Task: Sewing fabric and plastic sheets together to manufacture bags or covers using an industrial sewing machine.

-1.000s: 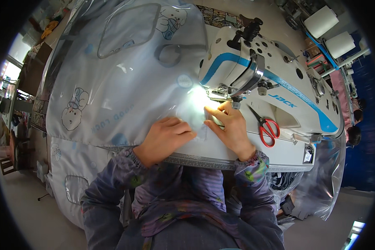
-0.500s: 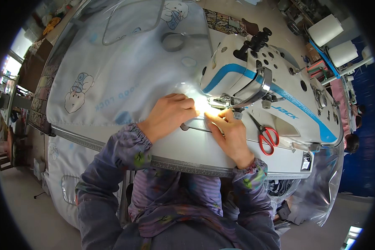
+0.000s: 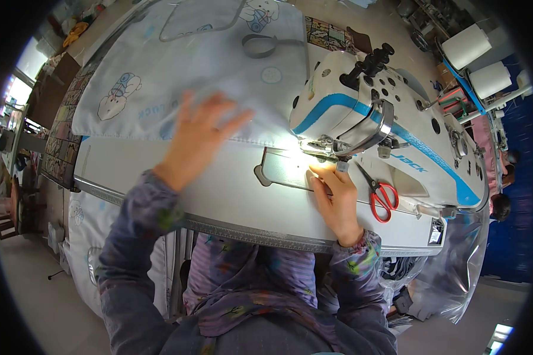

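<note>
My left hand point(image 3: 198, 142) is lifted with fingers spread, blurred by motion, over the near edge of a pale grey-blue cloth point(image 3: 177, 77) printed with cartoon dogs. It holds nothing. My right hand point(image 3: 339, 204) is by the needle area of a white and blue sewing machine point(image 3: 331, 106), thumb and fingers drawn together. Glare from the lamp and the machine head hide what, if anything, these fingertips hold. Between the hands a metal plate point(image 3: 287, 171) lies bare in the tabletop. The cloth's near corner reaches the lit needle area.
Red-handled scissors point(image 3: 382, 200) lie right of my right hand, beside the machine's base. A grey strap loop point(image 3: 259, 46) rests on the cloth. White thread cones point(image 3: 466, 44) stand at the far right. A ruler strip point(image 3: 254, 235) runs along the table's front edge.
My left hand has left the needle area, moving left and opening. The cloth's near edge has shifted away from me, uncovering tabletop and the metal plate. My right hand stays by the needle.
</note>
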### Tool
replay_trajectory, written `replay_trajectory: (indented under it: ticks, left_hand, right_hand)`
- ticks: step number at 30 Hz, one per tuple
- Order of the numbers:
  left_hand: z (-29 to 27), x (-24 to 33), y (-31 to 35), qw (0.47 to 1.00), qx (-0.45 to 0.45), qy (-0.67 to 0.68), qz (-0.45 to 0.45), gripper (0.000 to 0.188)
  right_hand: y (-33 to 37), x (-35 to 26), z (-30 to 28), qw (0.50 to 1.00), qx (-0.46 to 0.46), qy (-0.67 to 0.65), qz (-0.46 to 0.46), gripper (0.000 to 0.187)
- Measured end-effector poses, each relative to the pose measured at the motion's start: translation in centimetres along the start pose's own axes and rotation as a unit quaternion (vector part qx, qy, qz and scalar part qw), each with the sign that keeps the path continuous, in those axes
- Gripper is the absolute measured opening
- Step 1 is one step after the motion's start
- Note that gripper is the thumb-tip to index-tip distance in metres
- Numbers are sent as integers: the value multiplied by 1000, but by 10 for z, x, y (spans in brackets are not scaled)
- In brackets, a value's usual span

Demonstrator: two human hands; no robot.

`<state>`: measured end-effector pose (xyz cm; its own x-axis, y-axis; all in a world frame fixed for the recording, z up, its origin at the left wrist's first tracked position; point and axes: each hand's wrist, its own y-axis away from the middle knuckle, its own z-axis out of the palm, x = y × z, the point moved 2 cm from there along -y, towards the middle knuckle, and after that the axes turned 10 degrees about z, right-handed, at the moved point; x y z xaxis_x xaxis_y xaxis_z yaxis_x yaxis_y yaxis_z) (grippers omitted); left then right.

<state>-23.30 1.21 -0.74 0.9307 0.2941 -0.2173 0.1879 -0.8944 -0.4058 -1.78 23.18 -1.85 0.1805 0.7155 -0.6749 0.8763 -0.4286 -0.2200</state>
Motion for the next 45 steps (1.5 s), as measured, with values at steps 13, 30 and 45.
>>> replay_trajectory:
  ticks: [13, 30, 45]
  left_hand:
    - [-81, -50, 123, 988, -9, 80, -134, 14]
    - [-2, -136, 131, 873, -31, 140, -466, 59]
    - [-79, 19, 186, 754, 178, 403, -487, 40]
  right_hand:
    - [98, -123, 109, 690, -447, -544, 168, 53]
    - [229, 22, -18, 679, -201, -531, 466, 60]
    - [226, 15, -8, 747, -188, -521, 368, 69]
